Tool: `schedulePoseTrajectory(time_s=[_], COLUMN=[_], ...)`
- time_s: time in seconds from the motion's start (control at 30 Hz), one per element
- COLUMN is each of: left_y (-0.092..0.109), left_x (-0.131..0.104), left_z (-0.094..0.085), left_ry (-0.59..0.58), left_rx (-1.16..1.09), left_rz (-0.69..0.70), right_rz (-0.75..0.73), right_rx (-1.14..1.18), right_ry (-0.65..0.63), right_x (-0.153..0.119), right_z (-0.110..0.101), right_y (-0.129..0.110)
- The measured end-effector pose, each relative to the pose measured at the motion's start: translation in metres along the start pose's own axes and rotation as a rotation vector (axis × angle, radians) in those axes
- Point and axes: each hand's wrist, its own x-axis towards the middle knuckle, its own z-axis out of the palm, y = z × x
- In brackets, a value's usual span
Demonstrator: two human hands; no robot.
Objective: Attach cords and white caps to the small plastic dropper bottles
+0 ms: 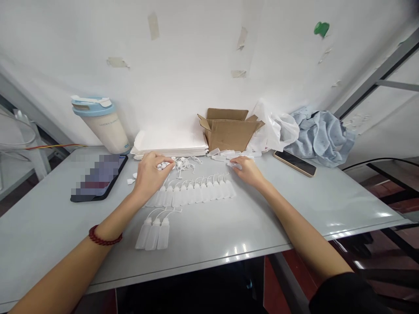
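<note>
A row of several small white squeeze bottles (196, 192) with tethered caps lies on the grey table (294, 209). Three more bottles (153, 233) lie side by side nearer to me. My left hand (150, 174) reaches over the row's left end, its fingertips pinching a small white cap (163, 165) from a loose pile of caps and strings (183, 164). My right hand (249, 171) rests past the row's right end and grips a single small bottle (234, 165). More loose bottles (225, 154) lie in front of the cardboard box.
An open cardboard box (229, 128), a stack of white sheets (170, 144), a plastic bag (278, 128) and blue cloth (322, 135) line the wall. A lidded tumbler (101, 124) and a tablet (98, 176) sit at the left, a phone (294, 162) at the right.
</note>
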Motion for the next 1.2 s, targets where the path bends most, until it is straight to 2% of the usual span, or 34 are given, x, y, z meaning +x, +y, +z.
schedulePoseTrajectory(time_s=[0.13,0.23,0.37,0.5,0.63,0.77,1.03,1.2], left_y=[0.01,0.019,0.036,0.056,0.07,0.076,0.076,0.076], left_x=[-0.001,-0.002,-0.005,-0.008,-0.013,-0.019,-0.019,-0.018], left_z=[-0.003,-0.005,-0.009,-0.016,-0.019,-0.018,-0.019,-0.019], left_ry=[0.128,0.107,-0.028,-0.245,-0.44,-0.515,-0.65,-0.724], left_rx=[-0.094,-0.172,-0.272,-0.409,-0.522,-0.606,-0.66,-0.765], left_rz=[0.017,-0.045,-0.237,-0.382,-0.456,-0.489,-0.6,-0.744], right_rz=[0.002,0.002,0.018,-0.001,-0.086,-0.143,-0.183,-0.209], right_rx=[0.014,0.09,0.309,0.588,0.8,0.897,0.901,0.899], right_ry=[0.022,0.07,0.114,0.069,-0.011,-0.076,-0.087,-0.126], right_x=[0.0,-0.002,-0.009,-0.02,-0.034,-0.045,-0.052,-0.053], right_z=[0.0,-0.002,-0.008,-0.013,-0.013,-0.013,-0.012,-0.011], right_y=[-0.002,-0.006,-0.025,-0.054,-0.083,-0.104,-0.109,-0.109])
